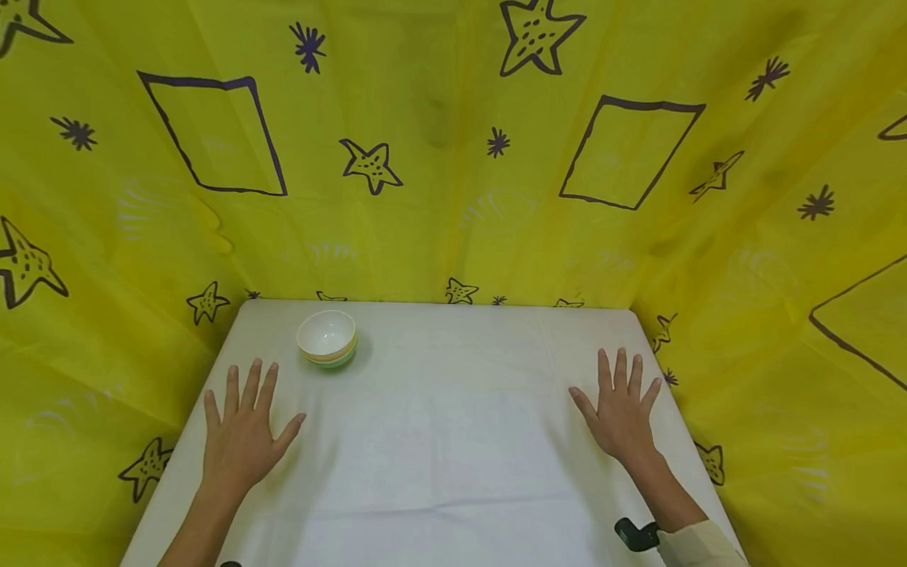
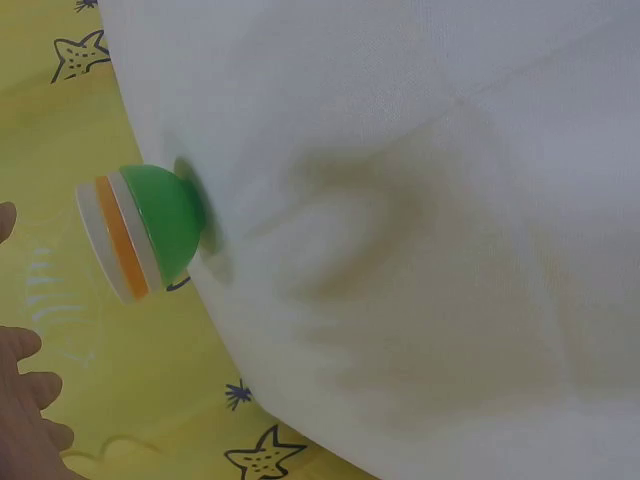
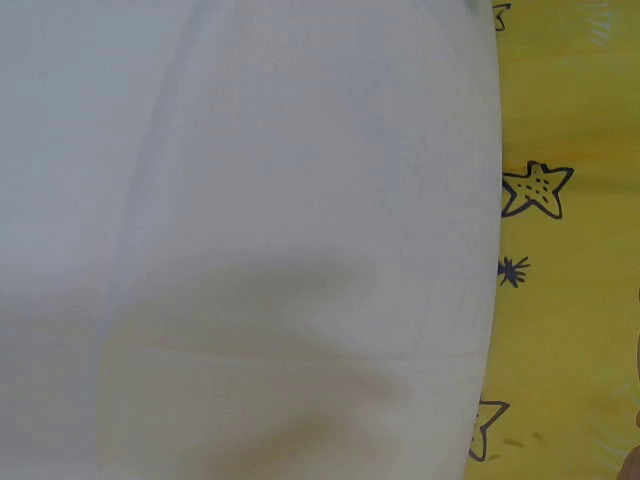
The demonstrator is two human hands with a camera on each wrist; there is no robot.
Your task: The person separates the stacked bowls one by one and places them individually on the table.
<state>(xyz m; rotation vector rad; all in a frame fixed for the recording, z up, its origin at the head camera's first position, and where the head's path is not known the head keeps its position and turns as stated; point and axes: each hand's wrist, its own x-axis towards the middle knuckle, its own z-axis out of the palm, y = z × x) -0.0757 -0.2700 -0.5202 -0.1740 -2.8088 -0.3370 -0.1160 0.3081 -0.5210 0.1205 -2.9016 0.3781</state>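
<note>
Nested bowls (image 1: pixel 327 337) stand at the back left of the white table. Seen from the side in the left wrist view, the stack (image 2: pixel 150 230) has a green outer bowl at the bottom, with white and orange rims above it. My left hand (image 1: pixel 243 433) is held with fingers spread, just in front of the bowls and apart from them. Its fingertips (image 2: pixel 38 390) show at the edge of the left wrist view. On the far side, my right hand (image 1: pixel 620 413) also has its fingers spread and holds nothing. Only slivers of it enter the right wrist view.
The table (image 1: pixel 439 425) wears a white cloth with faint creases, and both hands cast soft shadows on it. A yellow curtain (image 1: pixel 425 157) with drawn stars and frames surrounds the back and sides. A dark device (image 1: pixel 636 535) sits at the right wrist.
</note>
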